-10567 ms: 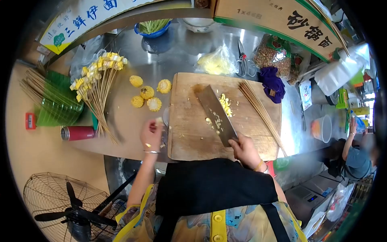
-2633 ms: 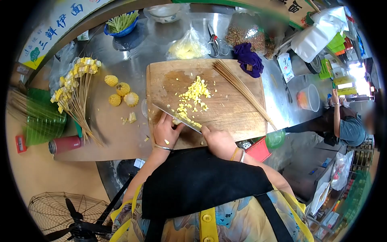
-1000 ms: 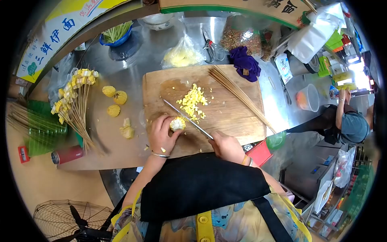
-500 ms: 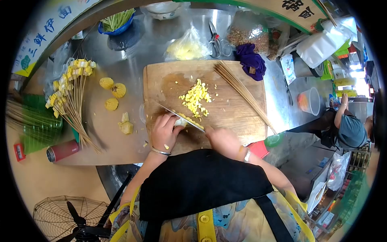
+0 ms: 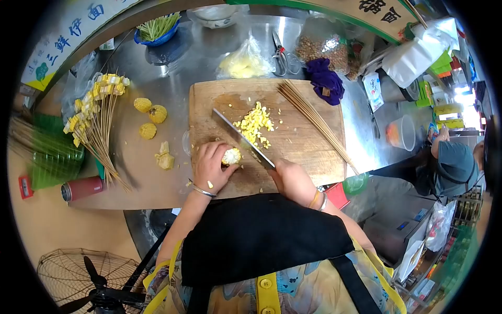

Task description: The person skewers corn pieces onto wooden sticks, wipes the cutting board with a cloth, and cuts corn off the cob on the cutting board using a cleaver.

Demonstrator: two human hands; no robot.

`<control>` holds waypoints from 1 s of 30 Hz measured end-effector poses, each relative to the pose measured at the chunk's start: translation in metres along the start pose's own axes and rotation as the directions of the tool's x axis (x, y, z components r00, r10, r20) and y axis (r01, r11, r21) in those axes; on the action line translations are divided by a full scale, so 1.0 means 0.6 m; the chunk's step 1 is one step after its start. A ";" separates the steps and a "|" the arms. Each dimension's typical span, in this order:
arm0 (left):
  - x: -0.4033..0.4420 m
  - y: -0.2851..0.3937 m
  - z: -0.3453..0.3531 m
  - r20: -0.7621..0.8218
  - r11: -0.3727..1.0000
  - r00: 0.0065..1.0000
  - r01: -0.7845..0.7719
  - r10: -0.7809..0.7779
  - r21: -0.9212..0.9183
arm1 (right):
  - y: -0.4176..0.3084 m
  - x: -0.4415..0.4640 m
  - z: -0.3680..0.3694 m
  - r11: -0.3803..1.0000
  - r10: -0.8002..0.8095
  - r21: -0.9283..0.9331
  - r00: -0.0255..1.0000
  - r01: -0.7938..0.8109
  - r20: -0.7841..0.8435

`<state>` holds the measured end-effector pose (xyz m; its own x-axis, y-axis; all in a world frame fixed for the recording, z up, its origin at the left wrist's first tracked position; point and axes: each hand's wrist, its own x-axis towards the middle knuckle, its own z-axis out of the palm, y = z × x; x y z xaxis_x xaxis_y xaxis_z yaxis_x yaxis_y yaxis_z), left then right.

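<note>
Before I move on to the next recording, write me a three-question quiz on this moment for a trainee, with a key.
1. Fill in the blank: the right hand grips a ____.
2. True or false: the scissors lie on top of the wooden cutting board.
3. Multiple choice: what does the left hand hold?
A) a bundle of skewers
B) a corn piece
C) a purple cloth

Key:
1. Knife.
2. False; they lie on the metal table, beyond the board's far edge.
3. B.
</note>
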<state>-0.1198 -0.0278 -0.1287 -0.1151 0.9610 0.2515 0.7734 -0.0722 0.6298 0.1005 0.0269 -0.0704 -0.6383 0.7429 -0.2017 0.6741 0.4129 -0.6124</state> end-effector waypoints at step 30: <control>-0.012 0.001 -0.005 0.075 0.998 0.997 -0.006 0.010 -0.060 | -0.010 0.012 0.011 0.996 -0.018 -0.092 0.998 0.023 0.054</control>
<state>-0.1203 -0.0359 -0.1278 -0.0601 0.9775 0.2021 0.7351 -0.0936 0.6715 0.0893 0.0261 -0.0732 -0.6699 0.7054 -0.2316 0.6902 0.4768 -0.5443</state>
